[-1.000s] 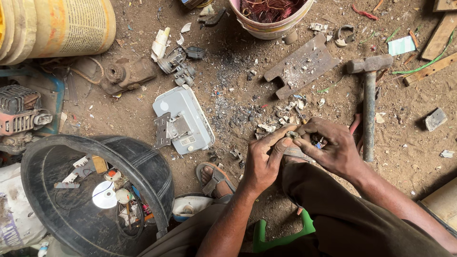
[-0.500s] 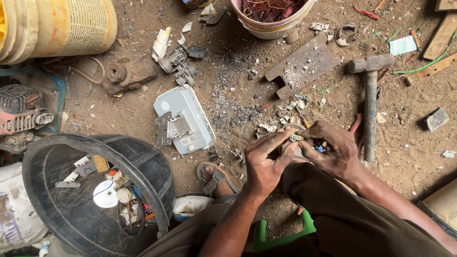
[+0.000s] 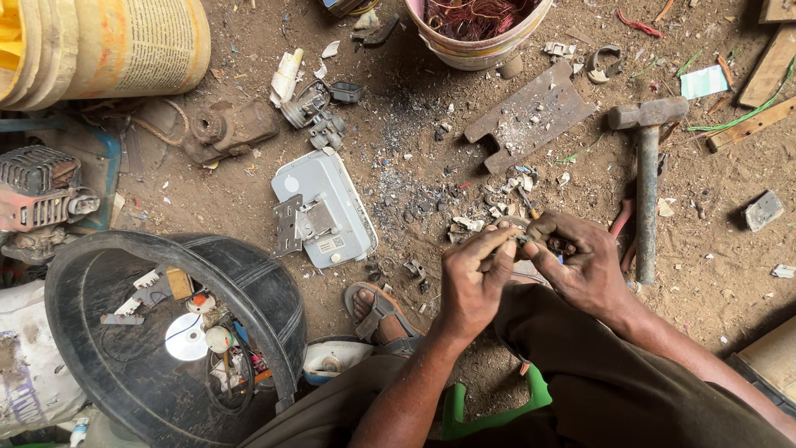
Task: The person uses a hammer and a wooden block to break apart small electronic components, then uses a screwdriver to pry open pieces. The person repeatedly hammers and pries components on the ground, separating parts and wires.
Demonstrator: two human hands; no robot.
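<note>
Hands: two, left [image 3: 473, 286] and right [image 3: 580, 265], just left of the hammer [image 3: 647, 178]. Hammer: one. Flat metal plate [image 3: 531, 112]: one, left of the hammer head. Grey casing [image 3: 323, 207]: one, far left of the hammer. Black tub [image 3: 83, 290]: one. Buckets: two, yellow [image 3: 99, 46] and pale [image 3: 477, 37].

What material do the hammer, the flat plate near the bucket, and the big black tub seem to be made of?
Hammer: head and handle both look like rusty brown metal, probably steel, with a dull finish.
Flat plate: likely steel; grey-brown, rusted, with cut notches on its edge.
Black tub: seems rubber or plastic; matte, dusty, with a thick rolled rim.
The hands hold a small part, too small to judge.
</note>
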